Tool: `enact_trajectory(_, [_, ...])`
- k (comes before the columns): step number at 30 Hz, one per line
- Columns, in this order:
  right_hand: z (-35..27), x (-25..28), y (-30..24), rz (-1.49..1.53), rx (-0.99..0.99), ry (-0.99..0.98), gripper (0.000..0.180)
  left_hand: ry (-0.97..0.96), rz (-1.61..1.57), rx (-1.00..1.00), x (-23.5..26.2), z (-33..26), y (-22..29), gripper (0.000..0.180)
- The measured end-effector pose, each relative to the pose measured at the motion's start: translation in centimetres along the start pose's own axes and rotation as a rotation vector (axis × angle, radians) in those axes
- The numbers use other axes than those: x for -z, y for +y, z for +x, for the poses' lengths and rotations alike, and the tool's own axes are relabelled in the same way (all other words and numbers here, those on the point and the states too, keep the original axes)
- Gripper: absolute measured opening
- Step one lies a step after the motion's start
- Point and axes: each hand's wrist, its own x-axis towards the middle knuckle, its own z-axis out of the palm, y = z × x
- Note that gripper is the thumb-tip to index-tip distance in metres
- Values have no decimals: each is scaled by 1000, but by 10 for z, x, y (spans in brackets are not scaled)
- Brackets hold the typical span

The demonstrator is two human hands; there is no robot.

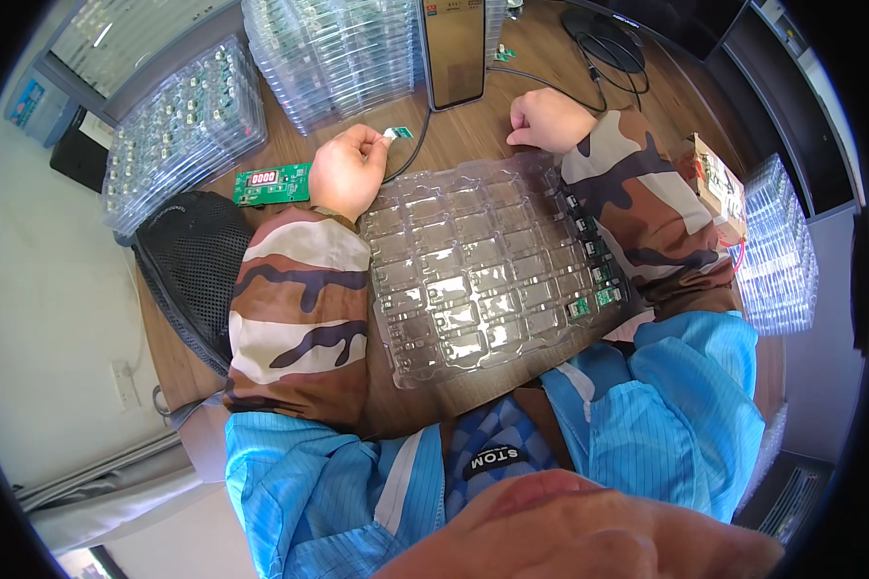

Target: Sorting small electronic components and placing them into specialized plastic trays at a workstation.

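Between the thumb and fingertips of my left hand (346, 171) is a small circuit board (399, 133), green with a white connector. That hand is closed in a pinch just past the far left corner of a clear plastic blister tray (468, 236). A larger green board with a lit display (265, 179) lies to its left, partly behind the hand. My right hand (550, 121) rests beyond the tray's far right corner with its fingers curled in; whatever they hold, if anything, is hidden. Small green boards (578, 307) fill several pockets along the tray's right side.
Tall stacks of clear trays (328, 58) stand at the back; loaded trays (183, 130) sit at the left. An upright phone-like screen (456, 58) and black cables (599, 82) are behind my hands. A black mesh bag (188, 251) lies left, a cardboard box (719, 188) right.
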Motion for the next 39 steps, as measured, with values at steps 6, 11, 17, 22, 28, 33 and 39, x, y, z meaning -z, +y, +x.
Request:
enact_trajectory(6, [-8, 8, -8, 42, 4, 165, 16, -4, 12, -2, 1, 0, -1, 18])
enact_trajectory(11, [-32, 20, -24, 191, 84, 275, 11, -36, -5, 13, -1, 1, 0, 18])
enact_trajectory(17, [-81, 32, -41, 376, 320, 288, 9, 17, -5, 0, 4, 0, 0, 17])
enact_trajectory(22, [-146, 31, -37, 414, 256, 353, 14, 7, 31, -175, -9, 6, -3, 18])
enact_trajectory(28, [-211, 23, -28, 496, 115, 439, 11, -109, -106, -174, 7, 9, -30, 16])
enact_trajectory(33, [-270, 32, -21, 467, -64, 471, 8, -159, -189, -131, 14, 18, -39, 16])
enact_trajectory(39, [-331, 49, -1, 493, -277, 480, 9, -196, -230, -84, 24, 20, -31, 17])
